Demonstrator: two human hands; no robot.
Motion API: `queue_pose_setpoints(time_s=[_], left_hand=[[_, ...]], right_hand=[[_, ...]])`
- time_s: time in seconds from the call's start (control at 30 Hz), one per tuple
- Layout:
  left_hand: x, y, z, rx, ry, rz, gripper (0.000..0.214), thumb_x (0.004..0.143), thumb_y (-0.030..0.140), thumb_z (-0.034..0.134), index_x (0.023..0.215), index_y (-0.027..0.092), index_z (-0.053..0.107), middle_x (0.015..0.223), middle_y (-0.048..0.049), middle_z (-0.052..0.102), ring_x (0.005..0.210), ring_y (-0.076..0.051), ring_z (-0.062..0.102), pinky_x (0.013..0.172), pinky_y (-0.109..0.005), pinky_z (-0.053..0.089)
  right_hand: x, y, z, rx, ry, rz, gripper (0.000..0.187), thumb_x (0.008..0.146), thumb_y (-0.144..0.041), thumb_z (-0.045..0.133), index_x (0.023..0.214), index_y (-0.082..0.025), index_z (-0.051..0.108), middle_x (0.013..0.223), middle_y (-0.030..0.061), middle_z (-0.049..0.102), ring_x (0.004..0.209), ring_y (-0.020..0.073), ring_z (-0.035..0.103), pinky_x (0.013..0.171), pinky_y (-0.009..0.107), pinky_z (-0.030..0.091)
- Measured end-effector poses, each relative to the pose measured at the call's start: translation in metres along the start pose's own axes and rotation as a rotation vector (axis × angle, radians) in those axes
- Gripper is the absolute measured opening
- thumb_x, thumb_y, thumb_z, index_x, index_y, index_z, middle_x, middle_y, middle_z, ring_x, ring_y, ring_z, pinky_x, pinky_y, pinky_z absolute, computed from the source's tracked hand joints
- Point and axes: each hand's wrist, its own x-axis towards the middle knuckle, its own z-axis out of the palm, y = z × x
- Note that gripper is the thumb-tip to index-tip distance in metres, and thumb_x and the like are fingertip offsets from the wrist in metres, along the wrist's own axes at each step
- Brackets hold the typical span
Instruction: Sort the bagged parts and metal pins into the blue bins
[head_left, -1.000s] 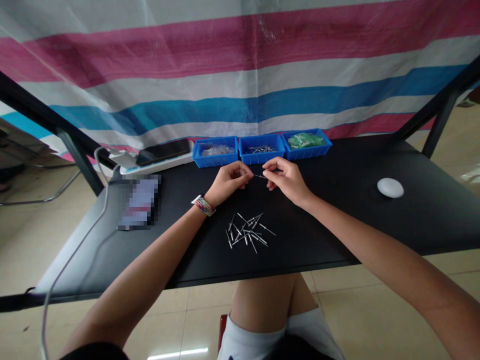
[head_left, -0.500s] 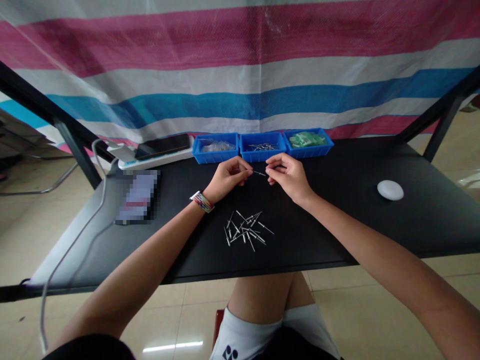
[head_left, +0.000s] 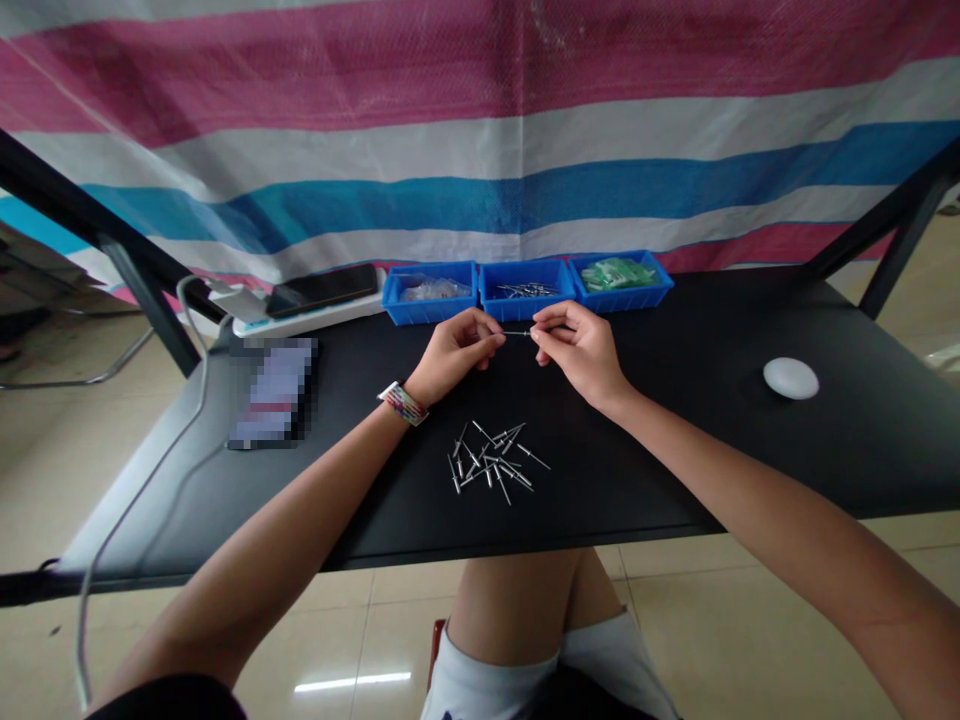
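Observation:
My left hand (head_left: pixel 457 352) and my right hand (head_left: pixel 576 345) are raised just above the black table (head_left: pixel 697 440), in front of the blue bins. Both pinch a thin metal rivet (head_left: pixel 517 333) that spans the gap between their fingertips, lying level. A loose pile of several rivets (head_left: pixel 491 463) lies on the table nearer to me, below both hands. A beaded band sits on my left wrist (head_left: pixel 403 403).
Three blue bins stand at the table's back: the left bin (head_left: pixel 429 292) with a clear bag, the middle bin (head_left: pixel 527 290) with rivets, the right bin (head_left: pixel 619 279) with green parts. A phone (head_left: pixel 324 290) on a power strip, a blurred card (head_left: pixel 274 390) and a white disc (head_left: pixel 790 378) also lie here.
The rivet between my fingers has turned from a slant to level, and both hands have drawn a little closer to the bins. The pile has not moved.

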Motion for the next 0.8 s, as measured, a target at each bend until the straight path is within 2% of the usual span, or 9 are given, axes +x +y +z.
queue_pose_setpoints(time_s=[0.17, 0.37, 0.63, 0.8], left_hand=[[-0.0008, 0.0011, -0.0013, 0.027, -0.073, -0.071, 0.036, 0.094, 0.050, 0.077, 0.096, 0.015, 0.069, 0.073, 0.0002, 0.065, 0.059, -0.009, 0.060, 0.056, -0.019, 0.048], [-0.0004, -0.0002, -0.0034, 0.044, -0.107, -0.087, 0.040, 0.094, 0.055, 0.075, 0.093, 0.015, 0.072, 0.074, -0.0013, 0.066, 0.061, -0.011, 0.061, 0.058, -0.021, 0.050], [-0.0004, 0.0017, -0.0039, 0.024, -0.105, -0.093, 0.039, 0.093, 0.054, 0.075, 0.092, 0.016, 0.071, 0.074, -0.0017, 0.067, 0.062, -0.011, 0.061, 0.059, -0.022, 0.050], [-0.0008, 0.0046, -0.0023, 0.011, -0.093, -0.082, 0.031, 0.089, 0.045, 0.080, 0.091, 0.015, 0.070, 0.074, -0.0007, 0.065, 0.061, -0.011, 0.059, 0.058, -0.021, 0.049]], right_hand=[[-0.0010, -0.0039, -0.0008, -0.009, 0.010, -0.031, 0.026, 0.082, -0.034, 0.082, 0.099, -0.021, 0.067, 0.089, 0.0011, 0.071, 0.061, 0.0120, 0.066, 0.055, 0.027, 0.059], [-0.0021, -0.0051, -0.0028, -0.052, -0.019, -0.012, 0.025, 0.084, -0.035, 0.081, 0.101, -0.021, 0.068, 0.094, 0.0028, 0.072, 0.063, 0.0129, 0.067, 0.058, 0.029, 0.061], [-0.0028, -0.0029, -0.0014, -0.027, -0.045, -0.008, 0.024, 0.084, -0.033, 0.080, 0.101, -0.021, 0.069, 0.094, 0.0022, 0.072, 0.063, 0.0125, 0.067, 0.056, 0.028, 0.060], [-0.0031, 0.0014, -0.0009, -0.016, -0.033, -0.013, 0.021, 0.085, -0.031, 0.077, 0.103, -0.021, 0.070, 0.100, 0.0023, 0.070, 0.062, 0.0105, 0.067, 0.055, 0.026, 0.059]])
